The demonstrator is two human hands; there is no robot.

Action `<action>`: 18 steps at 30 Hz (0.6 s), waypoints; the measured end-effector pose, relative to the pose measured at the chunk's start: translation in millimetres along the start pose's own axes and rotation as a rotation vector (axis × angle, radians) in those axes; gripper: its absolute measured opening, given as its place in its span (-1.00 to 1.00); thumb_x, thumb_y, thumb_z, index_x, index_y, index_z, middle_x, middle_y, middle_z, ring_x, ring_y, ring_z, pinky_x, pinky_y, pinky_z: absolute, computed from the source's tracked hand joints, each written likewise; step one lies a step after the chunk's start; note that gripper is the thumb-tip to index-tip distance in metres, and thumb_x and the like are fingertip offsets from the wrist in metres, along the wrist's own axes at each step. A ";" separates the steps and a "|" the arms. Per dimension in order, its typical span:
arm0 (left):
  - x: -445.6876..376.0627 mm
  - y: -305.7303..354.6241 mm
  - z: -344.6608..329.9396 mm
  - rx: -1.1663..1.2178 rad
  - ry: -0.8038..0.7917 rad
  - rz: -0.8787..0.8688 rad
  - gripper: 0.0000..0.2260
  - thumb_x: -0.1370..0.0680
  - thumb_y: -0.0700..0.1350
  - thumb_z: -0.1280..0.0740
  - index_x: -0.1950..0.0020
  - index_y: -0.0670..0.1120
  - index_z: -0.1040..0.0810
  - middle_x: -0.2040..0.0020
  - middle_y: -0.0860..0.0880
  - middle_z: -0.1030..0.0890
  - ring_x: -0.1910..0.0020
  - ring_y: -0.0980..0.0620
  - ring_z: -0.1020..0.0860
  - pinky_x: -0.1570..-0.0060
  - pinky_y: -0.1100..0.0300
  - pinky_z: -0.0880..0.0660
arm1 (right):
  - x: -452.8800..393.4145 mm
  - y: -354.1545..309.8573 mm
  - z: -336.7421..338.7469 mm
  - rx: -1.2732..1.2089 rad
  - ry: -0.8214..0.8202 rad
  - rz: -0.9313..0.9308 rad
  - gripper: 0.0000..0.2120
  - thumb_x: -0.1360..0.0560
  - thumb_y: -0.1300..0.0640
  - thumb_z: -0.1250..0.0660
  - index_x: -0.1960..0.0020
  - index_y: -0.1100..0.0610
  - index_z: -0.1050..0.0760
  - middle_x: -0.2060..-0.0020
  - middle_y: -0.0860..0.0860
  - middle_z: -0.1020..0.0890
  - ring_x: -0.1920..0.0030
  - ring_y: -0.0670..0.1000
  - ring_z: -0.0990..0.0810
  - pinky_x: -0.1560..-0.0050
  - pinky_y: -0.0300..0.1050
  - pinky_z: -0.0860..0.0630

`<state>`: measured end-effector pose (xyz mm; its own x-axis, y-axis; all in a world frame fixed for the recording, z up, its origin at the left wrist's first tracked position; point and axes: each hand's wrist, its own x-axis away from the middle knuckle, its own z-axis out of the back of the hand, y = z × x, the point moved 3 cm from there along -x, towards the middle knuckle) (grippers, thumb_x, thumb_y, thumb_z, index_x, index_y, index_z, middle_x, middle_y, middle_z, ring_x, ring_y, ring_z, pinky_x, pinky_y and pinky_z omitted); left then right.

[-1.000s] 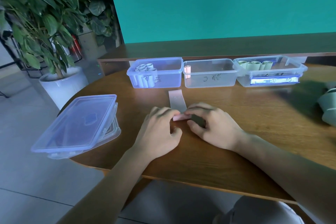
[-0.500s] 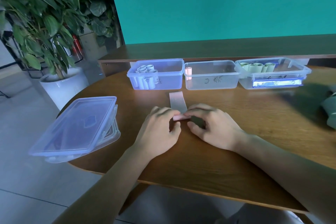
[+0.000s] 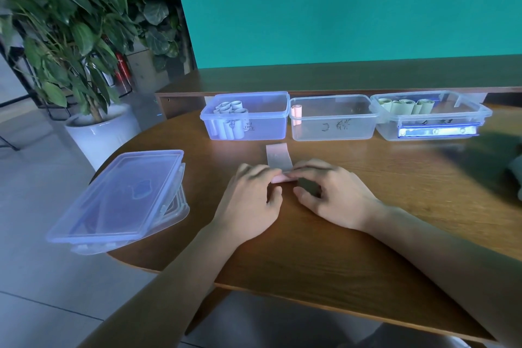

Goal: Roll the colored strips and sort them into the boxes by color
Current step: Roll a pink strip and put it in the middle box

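Pink strip seemingly rolled slightly further.

My left hand and right hand are both bare: no gloves, rings or watch on either. My forearms behind them are uncovered too, with no sleeve showing anywhere up to the edge of view. Below my right forearm, near the bottom edge, a patch of grey fabric shows, too little of it to tell the garment.
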<state>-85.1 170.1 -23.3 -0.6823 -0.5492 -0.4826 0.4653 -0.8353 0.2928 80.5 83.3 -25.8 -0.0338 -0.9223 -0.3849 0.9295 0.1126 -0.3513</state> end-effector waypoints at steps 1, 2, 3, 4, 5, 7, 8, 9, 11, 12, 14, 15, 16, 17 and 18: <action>-0.4 -0.1 -0.1 0.005 0.008 -0.003 -0.72 -0.59 -0.08 -0.29 -0.30 0.07 -0.57 -0.19 0.09 -0.61 -0.17 -0.01 -0.45 -0.16 0.05 -0.50 | -1.0 1.0 -0.6 0.007 -0.004 -0.011 -0.68 -0.61 -0.08 -0.27 -0.35 -0.26 -0.48 -0.30 -0.33 -0.46 0.17 -0.41 -0.46 0.06 -0.18 -0.51; -0.7 -0.6 0.1 0.015 0.026 -0.007 -0.72 -0.59 -0.10 -0.30 -0.28 0.06 -0.58 -0.18 0.09 -0.61 -0.16 -0.02 -0.46 -0.15 0.05 -0.50 | -2.3 1.9 -0.8 0.014 -0.007 -0.022 -0.67 -0.61 -0.08 -0.27 -0.37 -0.24 -0.48 -0.32 -0.33 -0.46 0.15 -0.47 -0.43 0.04 -0.17 -0.49; -0.6 -1.4 0.0 0.025 0.047 -0.012 -0.72 -0.58 -0.11 -0.30 -0.27 0.06 -0.59 -0.16 0.09 -0.62 -0.15 -0.02 -0.46 -0.15 0.05 -0.51 | -3.4 2.6 -1.0 0.022 -0.011 -0.031 -0.66 -0.61 -0.08 -0.26 -0.38 -0.22 -0.47 -0.33 -0.33 -0.45 0.16 -0.51 -0.39 0.03 -0.17 -0.48; -0.7 -2.4 -0.3 0.032 0.064 -0.018 -0.73 -0.57 -0.13 -0.31 -0.25 0.07 -0.59 -0.15 0.10 -0.62 -0.13 -0.02 -0.47 -0.15 0.05 -0.50 | -4.8 3.6 -1.4 0.031 -0.014 -0.036 -0.65 -0.61 -0.08 -0.26 -0.39 -0.20 -0.47 -0.35 -0.33 -0.45 0.18 -0.52 -0.37 0.02 -0.17 -0.47; -1.0 -2.9 -0.6 0.036 0.073 -0.026 -0.72 -0.57 -0.15 -0.31 -0.23 0.09 -0.60 -0.13 0.11 -0.62 -0.12 -0.01 -0.47 -0.15 0.08 -0.49 | -6.0 4.5 -1.7 0.039 -0.017 -0.040 -0.64 -0.62 -0.08 -0.26 -0.40 -0.20 -0.46 -0.36 -0.33 -0.44 0.20 -0.51 -0.35 0.01 -0.16 -0.46; -2.3 -3.3 -1.9 0.039 0.068 -0.032 -0.71 -0.57 -0.16 -0.30 -0.22 0.14 -0.59 -0.13 0.14 -0.61 -0.10 0.01 -0.46 -0.15 0.12 -0.46 | -8.1 5.9 -2.3 0.050 -0.024 -0.043 -0.64 -0.62 -0.09 -0.25 -0.40 -0.21 -0.44 -0.38 -0.32 -0.43 0.23 -0.45 -0.33 0.02 -0.20 -0.44; -3.5 -3.6 -2.5 0.038 0.063 -0.029 -0.71 -0.58 -0.16 -0.30 -0.22 0.14 -0.59 -0.14 0.15 -0.60 -0.11 0.00 -0.46 -0.15 0.13 -0.44 | -9.0 5.8 -2.4 0.047 -0.023 -0.035 -0.65 -0.62 -0.09 -0.25 -0.40 -0.22 -0.44 -0.37 -0.32 -0.44 0.22 -0.42 -0.35 0.03 -0.22 -0.42; -4.9 -4.4 -3.5 0.035 0.057 -0.025 -0.71 -0.58 -0.16 -0.29 -0.23 0.14 -0.59 -0.15 0.14 -0.60 -0.11 -0.01 -0.46 -0.15 0.12 -0.43 | -9.9 5.2 -2.4 0.031 -0.014 -0.018 -0.65 -0.61 -0.07 -0.26 -0.39 -0.25 -0.44 -0.36 -0.32 -0.44 0.20 -0.42 -0.37 0.05 -0.24 -0.41; -7.8 -6.0 -4.8 0.025 0.042 -0.013 -0.72 -0.59 -0.15 -0.29 -0.26 0.10 -0.58 -0.17 0.12 -0.61 -0.13 -0.03 -0.46 -0.16 0.09 -0.44 | -10.9 4.2 -1.7 -0.014 0.011 0.013 -0.67 -0.61 -0.04 -0.28 -0.36 -0.27 -0.47 -0.33 -0.31 -0.47 0.14 -0.50 -0.39 0.08 -0.27 -0.40; -9.2 -6.8 -5.6 0.016 0.031 -0.007 -0.72 -0.59 -0.14 -0.29 -0.27 0.08 -0.58 -0.19 0.11 -0.61 -0.14 -0.04 -0.46 -0.17 0.07 -0.45 | -11.4 4.9 -1.8 -0.015 0.011 0.011 -0.67 -0.61 -0.04 -0.28 -0.36 -0.26 -0.47 -0.33 -0.30 -0.47 0.14 -0.53 -0.38 0.07 -0.26 -0.41; -11.8 -7.9 -6.4 -0.011 0.013 0.004 -0.72 -0.60 -0.12 -0.27 -0.30 0.05 -0.56 -0.22 0.09 -0.60 -0.17 -0.04 -0.45 -0.20 0.03 -0.46 | -12.3 7.7 -3.3 0.020 -0.003 -0.017 -0.65 -0.62 -0.08 -0.26 -0.39 -0.22 -0.47 -0.36 -0.30 -0.45 0.19 -0.51 -0.37 0.05 -0.22 -0.44; -12.9 -8.3 -6.7 -0.027 0.008 0.008 -0.71 -0.61 -0.10 -0.26 -0.33 0.03 -0.55 -0.24 0.08 -0.59 -0.19 -0.04 -0.44 -0.22 0.02 -0.46 | -13.2 9.3 -4.2 0.037 -0.010 -0.029 -0.64 -0.62 -0.09 -0.25 -0.41 -0.21 -0.45 -0.37 -0.30 -0.44 0.21 -0.48 -0.36 0.03 -0.21 -0.46; -13.5 -8.6 -7.0 -0.038 0.009 0.010 -0.70 -0.61 -0.09 -0.26 -0.34 0.00 -0.54 -0.25 0.06 -0.59 -0.21 -0.04 -0.44 -0.24 0.01 -0.45 | -14.3 10.0 -4.6 0.047 -0.014 -0.036 -0.63 -0.62 -0.09 -0.25 -0.42 -0.20 -0.44 -0.38 -0.31 -0.44 0.22 -0.45 -0.34 0.01 -0.20 -0.46; -13.7 -8.8 -7.6 -0.042 0.015 0.009 -0.69 -0.61 -0.09 -0.26 -0.35 -0.01 -0.54 -0.25 0.05 -0.59 -0.21 -0.03 -0.44 -0.25 0.00 -0.45 | -15.9 10.5 -4.6 0.053 -0.017 -0.038 -0.63 -0.62 -0.09 -0.25 -0.43 -0.20 -0.43 -0.39 -0.31 -0.43 0.23 -0.42 -0.33 0.00 -0.20 -0.47; -13.9 -8.8 -7.6 -0.043 0.025 0.000 -0.70 -0.61 -0.09 -0.26 -0.34 -0.02 -0.55 -0.25 0.05 -0.59 -0.21 -0.04 -0.44 -0.25 -0.01 -0.46 | -17.5 10.4 -4.4 0.060 -0.019 -0.039 -0.62 -0.62 -0.09 -0.25 -0.43 -0.21 -0.42 -0.39 -0.31 -0.44 0.23 -0.38 -0.33 -0.02 -0.18 -0.49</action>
<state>-75.4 185.3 -25.4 -0.6681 -0.5477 -0.5036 0.4895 -0.8333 0.2568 89.2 102.3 -26.6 -0.0636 -0.9326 -0.3553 0.9479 0.0550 -0.3139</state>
